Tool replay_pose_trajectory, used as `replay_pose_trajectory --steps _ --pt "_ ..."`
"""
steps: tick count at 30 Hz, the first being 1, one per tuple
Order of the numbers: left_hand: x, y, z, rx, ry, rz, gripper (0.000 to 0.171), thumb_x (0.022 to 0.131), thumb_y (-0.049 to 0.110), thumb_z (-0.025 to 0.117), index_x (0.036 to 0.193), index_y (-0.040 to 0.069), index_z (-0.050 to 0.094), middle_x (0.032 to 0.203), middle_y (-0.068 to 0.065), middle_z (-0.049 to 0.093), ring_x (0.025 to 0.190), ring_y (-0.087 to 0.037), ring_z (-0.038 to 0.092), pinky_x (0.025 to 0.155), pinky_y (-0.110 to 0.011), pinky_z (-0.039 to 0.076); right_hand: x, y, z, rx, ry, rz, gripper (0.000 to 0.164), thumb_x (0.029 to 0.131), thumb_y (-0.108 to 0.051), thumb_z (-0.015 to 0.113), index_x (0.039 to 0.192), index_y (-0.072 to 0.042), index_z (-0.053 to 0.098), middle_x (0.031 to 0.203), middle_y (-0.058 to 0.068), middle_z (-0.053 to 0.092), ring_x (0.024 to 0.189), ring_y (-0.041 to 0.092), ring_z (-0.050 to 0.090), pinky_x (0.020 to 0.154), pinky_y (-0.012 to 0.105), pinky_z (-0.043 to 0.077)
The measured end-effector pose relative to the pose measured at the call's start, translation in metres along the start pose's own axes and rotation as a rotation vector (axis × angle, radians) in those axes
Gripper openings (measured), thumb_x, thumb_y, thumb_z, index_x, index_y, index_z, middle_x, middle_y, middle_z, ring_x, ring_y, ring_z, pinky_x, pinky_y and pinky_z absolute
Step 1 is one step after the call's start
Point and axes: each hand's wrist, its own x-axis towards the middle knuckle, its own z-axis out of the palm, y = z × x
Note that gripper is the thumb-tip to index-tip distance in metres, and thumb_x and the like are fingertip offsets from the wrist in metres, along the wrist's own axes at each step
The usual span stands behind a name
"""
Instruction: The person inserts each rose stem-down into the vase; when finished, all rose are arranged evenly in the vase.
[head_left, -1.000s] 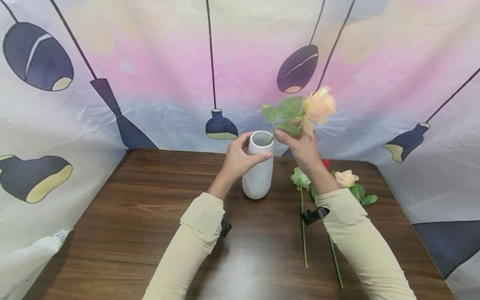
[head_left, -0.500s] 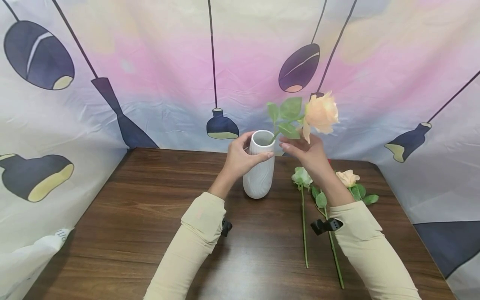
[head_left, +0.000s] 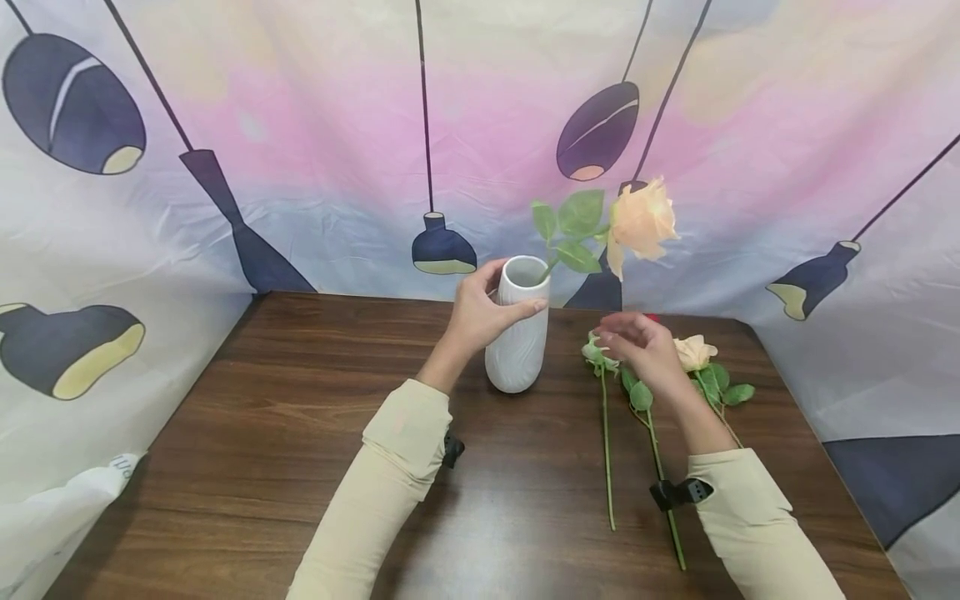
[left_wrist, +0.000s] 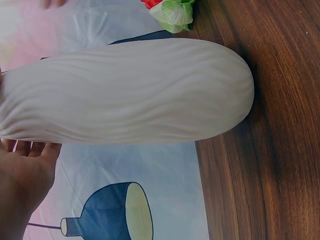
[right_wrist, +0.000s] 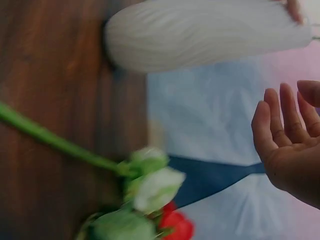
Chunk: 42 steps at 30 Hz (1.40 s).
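- White ribbed vase: upright on the brown worktop.
- Left hand: wrapped round the vase just below its mouth, thumb across the near side, fingers behind.
- Peach rose: stem goes into the vase mouth, leans over its right rim; leaves above the mouth, bloom up and right of the vase.
- Right hand: holds nothing, fingers loosely bent, right of the vase and apart from it.
- White-green rose: lies right of the vase; right hand overlaps its bloom in the head view, well apart in the right wrist view.
- Red flower: beside that bloom, mostly hidden in the head view.
- Second peach rose: farthest right of the vase.
- Backdrop: lamp print, behind the vase.
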Motion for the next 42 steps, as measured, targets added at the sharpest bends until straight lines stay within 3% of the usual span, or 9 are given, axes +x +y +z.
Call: replay_pose_trajectory --steps 8,13,19,26,34,42 --pt "0.000 0.000 0.000 0.008 0.001 0.003 0.067 0.075 0.011 0.089 0.134 0.001 0.061 0.120 -0.019 0.070 0.111 -0.030 0.071 0.099 -0.039 0.060 -0.005 0.040 -0.010 -0.014 0.002 0.156 0.037 0.101 -0.008 0.057 0.129 0.016 0.050 0.095 -0.020 0.072 0.087 -0.001 0.070 0.082 0.019 0.061" --pt "0.000 0.001 0.000 0.005 -0.001 0.004 0.068 0.074 0.010 0.089 0.134 0.000 0.060 0.121 -0.020 0.070 0.112 -0.031 0.071 0.099 -0.038 0.060 -0.006 0.056 -0.013 -0.071 0.015 0.246 0.042 0.103 -0.012 0.057 0.133 0.015 0.049 0.100 -0.008 0.075 0.085 0.000 0.070 0.080 0.018 0.060" --pt "0.000 0.001 -0.001 0.013 -0.001 -0.006 0.068 0.074 0.012 0.089 0.135 0.001 0.060 0.121 -0.019 0.070 0.112 -0.030 0.071 0.099 -0.038 0.060 -0.006 0.070 -0.014 -0.076 0.015 0.331 0.043 0.103 -0.012 0.056 0.135 0.015 0.049 0.097 -0.006 0.073 0.082 0.000 0.069 0.079 0.019 0.060" --pt "0.000 0.001 0.000 0.014 -0.002 -0.005 0.068 0.074 0.012 0.089 0.134 0.001 0.061 0.121 -0.019 0.070 0.112 -0.029 0.071 0.099 -0.037 0.060 -0.003 0.085 -0.014 -0.115 0.004 0.396 0.039 0.102 -0.011 0.054 0.131 0.015 0.051 0.102 0.004 0.072 0.078 0.002 0.067 0.076 0.018 0.060" --pt "0.000 0.002 0.000 0.008 -0.001 0.000 0.068 0.074 0.012 0.089 0.135 0.000 0.060 0.120 -0.019 0.070 0.111 -0.029 0.071 0.099 -0.037 0.060 0.001 0.096 -0.014 -0.067 -0.033 0.477 0.037 0.100 -0.010 0.054 0.129 0.014 0.053 0.097 -0.003 0.065 0.076 0.001 0.063 0.073 0.017 0.059" --pt "0.001 0.002 0.000 0.005 -0.003 -0.002 0.068 0.074 0.011 0.090 0.134 0.000 0.060 0.121 -0.020 0.070 0.112 -0.030 0.071 0.099 -0.037 0.060 0.005 0.098 -0.015 -0.040 -0.065 0.537 0.038 0.100 -0.010 0.057 0.130 0.013 0.055 0.093 -0.007 0.067 0.075 0.001 0.065 0.072 0.017 0.059"
